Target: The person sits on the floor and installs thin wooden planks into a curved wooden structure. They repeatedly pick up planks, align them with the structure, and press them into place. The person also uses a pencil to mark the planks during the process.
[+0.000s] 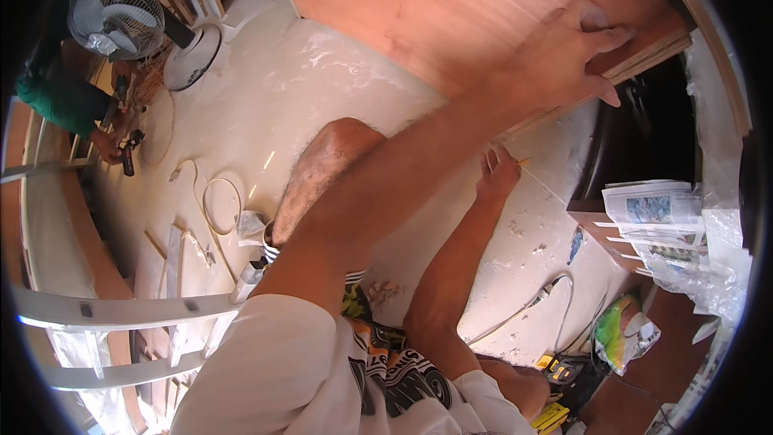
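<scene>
My left arm reaches across to the upper right, and my left hand (576, 52) rests against a large reddish-brown wooden panel (403, 8) near its edge. Its fingers are spread, with the thumb out past that edge. Lower down, below the panel's edge, my right hand (499, 173) is closed on a thin yellowish stick that looks like a pencil (525, 161); only its end shows. My bent knee (338, 145) is beside my left forearm.
At left another person in a green sleeve (60, 105) holds a dark power tool (129, 149) near a standing fan (117, 20). A ladder (121, 310), a cord (217, 209) and wood strips lie left. Newspaper (656, 217), a cable plug (547, 290) and a green bag (620, 330) are right.
</scene>
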The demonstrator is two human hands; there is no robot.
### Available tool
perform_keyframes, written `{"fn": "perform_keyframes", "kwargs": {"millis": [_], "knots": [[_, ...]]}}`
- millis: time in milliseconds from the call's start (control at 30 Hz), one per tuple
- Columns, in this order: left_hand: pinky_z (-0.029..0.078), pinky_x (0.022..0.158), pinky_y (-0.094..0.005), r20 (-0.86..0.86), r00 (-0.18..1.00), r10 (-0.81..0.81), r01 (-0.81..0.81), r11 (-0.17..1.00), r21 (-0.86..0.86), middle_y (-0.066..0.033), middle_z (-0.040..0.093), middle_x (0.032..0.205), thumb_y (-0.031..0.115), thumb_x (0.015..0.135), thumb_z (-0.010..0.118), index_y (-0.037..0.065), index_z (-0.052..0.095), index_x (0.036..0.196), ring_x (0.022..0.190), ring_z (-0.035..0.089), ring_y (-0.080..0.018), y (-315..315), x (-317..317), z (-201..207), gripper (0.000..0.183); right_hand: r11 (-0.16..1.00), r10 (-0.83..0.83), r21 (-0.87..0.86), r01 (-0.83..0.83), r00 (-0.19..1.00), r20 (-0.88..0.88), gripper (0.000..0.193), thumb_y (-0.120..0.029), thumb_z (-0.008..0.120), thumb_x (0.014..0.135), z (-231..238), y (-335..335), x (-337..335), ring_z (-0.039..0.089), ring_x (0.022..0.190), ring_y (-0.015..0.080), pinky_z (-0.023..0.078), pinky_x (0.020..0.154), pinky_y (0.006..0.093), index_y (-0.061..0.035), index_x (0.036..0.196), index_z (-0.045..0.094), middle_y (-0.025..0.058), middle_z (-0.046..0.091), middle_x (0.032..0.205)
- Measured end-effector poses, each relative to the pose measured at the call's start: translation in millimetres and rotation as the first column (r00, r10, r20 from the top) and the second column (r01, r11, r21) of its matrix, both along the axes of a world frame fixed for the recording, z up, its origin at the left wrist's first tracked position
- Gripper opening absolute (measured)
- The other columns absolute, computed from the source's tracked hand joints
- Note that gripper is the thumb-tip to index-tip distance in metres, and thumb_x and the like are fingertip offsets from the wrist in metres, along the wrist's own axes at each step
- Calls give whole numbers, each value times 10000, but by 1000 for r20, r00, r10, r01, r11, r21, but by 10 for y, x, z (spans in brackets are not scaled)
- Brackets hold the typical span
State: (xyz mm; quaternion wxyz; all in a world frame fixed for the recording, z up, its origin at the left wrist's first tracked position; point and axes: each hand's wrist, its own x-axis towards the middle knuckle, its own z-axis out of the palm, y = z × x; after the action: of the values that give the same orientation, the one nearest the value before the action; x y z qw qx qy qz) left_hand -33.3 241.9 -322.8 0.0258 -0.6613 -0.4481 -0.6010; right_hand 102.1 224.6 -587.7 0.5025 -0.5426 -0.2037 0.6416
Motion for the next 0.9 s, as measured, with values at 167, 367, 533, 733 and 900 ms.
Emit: {"fn": "perform_keyframes", "kwargs": {"millis": [167, 367, 533, 733, 900], "knots": [[499, 1019, -399, 16, 998, -57, 58, 996, -64, -135, 539, 1281, 323, 719, 912, 111, 622, 1437, 1168, 562, -331, -75, 76, 90, 803, 999, 23, 37, -17, 987, -159, 409, -93, 693, 923, -386, 227, -38, 596, 1172, 331, 577, 975, 440, 20, 1287, 543, 162, 562, 1298], [561, 921, -349, 235, 956, -173, 214, 963, -162, -102, 533, 1274, 142, 839, 849, 22, 622, 1395, 1035, 628, -207, -12, 179, 33, 612, 992, -126, -93, 87, 742, -658, 366, -126, 639, 954, -683, 229, -70, 596, 1178, 378, 574, 993, 484, 8, 1282, 546, 177, 566, 1282], [595, 843, -311, 191, 971, -141, 182, 958, -223, -78, 578, 1168, 73, 887, 813, -23, 688, 1269, 925, 655, -147, -107, 161, 107, 413, 995, -85, -91, 39, 806, -586, 496, -310, 620, 1008, -385, 31, -273, 608, 1188, 375, 564, 976, 487, -31, 1402, 504, 184, 563, 1333], [577, 770, -281, 56, 998, -42, 60, 931, -359, -58, 609, 1061, 63, 895, 806, -47, 709, 1123, 888, 664, -133, -539, -33, 143, 271, 978, 78, -136, -157, 885, -459, 675, -490, 570, 1038, -528, -144, -360, 684, 1084, 351, 583, 878, 465, -69, 1537, 398, 197, 590, 1379], [615, 742, -315, 120, 991, 56, 0, 905, -425, -107, 626, 1073, 23, 901, 775, -68, 708, 1106, 854, 711, -182, -993, -344, 189, 235, 905, 317, -170, -391, 882, -348, 688, -547, 537, 1039, -590, -306, -624, 724, 974, 334, 587, 843, 464, -52, 1503, 424, 195, 685, 1199]]}}
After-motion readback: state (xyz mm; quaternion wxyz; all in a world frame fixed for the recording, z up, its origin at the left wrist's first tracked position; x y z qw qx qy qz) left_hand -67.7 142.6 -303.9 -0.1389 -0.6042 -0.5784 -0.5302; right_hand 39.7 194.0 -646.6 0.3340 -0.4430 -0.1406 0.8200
